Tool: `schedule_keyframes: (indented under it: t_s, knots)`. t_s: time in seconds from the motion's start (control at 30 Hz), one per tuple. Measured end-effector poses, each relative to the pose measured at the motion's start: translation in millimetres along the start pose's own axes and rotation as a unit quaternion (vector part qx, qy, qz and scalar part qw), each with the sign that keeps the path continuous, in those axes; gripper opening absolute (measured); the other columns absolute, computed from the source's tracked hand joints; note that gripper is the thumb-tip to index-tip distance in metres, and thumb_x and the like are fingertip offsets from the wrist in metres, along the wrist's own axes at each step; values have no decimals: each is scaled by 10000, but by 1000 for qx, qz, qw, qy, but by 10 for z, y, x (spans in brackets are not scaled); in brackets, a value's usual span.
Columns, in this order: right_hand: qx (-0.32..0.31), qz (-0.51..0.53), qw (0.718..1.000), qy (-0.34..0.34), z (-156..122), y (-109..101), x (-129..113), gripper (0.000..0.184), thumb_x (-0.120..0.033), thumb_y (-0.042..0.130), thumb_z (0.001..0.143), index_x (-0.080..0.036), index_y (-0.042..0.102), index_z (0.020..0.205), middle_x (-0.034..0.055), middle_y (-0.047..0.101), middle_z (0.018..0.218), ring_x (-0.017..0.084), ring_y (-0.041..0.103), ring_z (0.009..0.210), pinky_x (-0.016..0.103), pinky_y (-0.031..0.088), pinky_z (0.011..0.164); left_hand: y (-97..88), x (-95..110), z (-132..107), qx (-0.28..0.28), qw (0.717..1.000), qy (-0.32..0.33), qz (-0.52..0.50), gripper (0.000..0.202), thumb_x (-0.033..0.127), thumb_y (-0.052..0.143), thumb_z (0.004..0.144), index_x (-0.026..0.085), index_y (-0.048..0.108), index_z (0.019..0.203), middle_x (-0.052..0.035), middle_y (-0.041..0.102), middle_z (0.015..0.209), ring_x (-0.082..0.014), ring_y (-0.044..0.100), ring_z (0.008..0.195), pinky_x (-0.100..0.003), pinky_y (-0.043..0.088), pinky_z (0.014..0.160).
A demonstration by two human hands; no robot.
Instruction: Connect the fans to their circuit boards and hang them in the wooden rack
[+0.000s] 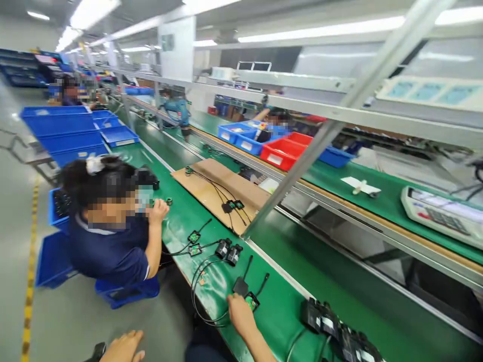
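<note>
My right hand (241, 312) is over the green bench at the lower middle, its fingers curled in beside two small black square housings. One black housing (240, 286) has its plain side up. The other, an open housing (252, 301), shows a green circuit board. Each has a short cable stub pointing away, and looped black cable (194, 286) runs to the left of my hand. What my right fingertips grip is hidden. My left hand (124, 347), a dark band at its wrist, is over the floor at the bottom edge, fingers stretched out and holding nothing visible.
Black cylindrical parts (223, 248) and open board housings (194, 249) lie farther along the bench. More black units (332, 322) are grouped at right. A cardboard sheet (215, 186) lies beyond, near a slanted metal post (298, 171). A seated co-worker (109, 251) works at left.
</note>
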State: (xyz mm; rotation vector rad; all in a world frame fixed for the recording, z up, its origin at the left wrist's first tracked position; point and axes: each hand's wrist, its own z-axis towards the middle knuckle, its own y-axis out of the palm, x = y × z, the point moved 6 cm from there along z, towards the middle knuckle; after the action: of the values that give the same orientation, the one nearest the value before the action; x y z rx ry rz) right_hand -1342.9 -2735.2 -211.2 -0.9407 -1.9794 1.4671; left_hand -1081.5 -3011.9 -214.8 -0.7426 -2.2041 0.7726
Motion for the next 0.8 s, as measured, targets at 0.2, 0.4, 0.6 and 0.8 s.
schedule_keyframes:
  t_s: [0.2, 0.4, 0.6, 0.8]
  knots:
    - [7, 48, 997, -68, 536, 71, 699, 519, -38, 342, 907, -300, 590, 1280, 52, 490, 1439, 252, 376, 1374, 518, 322, 1135, -702, 1586, 858, -13, 981, 79, 176, 492, 340, 419, 823, 168, 632, 1231, -189, 648, 1221, -373, 590, 1156, -529, 441, 1002]
    - [24, 45, 986, -161, 721, -158, 794, 287, -58, 418, 914, -153, 688, 938, 106, 630, 1017, 243, 545, 1051, 491, 354, 1084, -763, 2627, 1152, -22, 977, 210, 24, 453, 403, 422, 916, 210, 571, 1298, -123, 634, 1237, -267, 582, 1161, -379, 427, 1028]
    - [108, 20, 976, -187, -377, 20, 1129, 272, -127, 419, 955, -233, 648, 1056, 59, 617, 968, 223, 549, 948, 377, 486, 852, -710, 2095, 1264, -64, 980, 144, 119, 401, 347, 445, 887, 210, 594, 1234, -128, 644, 1215, -282, 604, 1139, -389, 446, 990]
    - [134, 37, 974, -180, -954, 734, 1484, 521, -38, 406, 922, -272, 489, 1381, 37, 670, 1157, 194, 532, 1232, 356, 481, 1028, -486, 1861, 1472, -91, 971, 133, 176, 409, 327, 439, 868, 180, 611, 1207, -160, 654, 1187, -318, 628, 1104, -433, 472, 956]
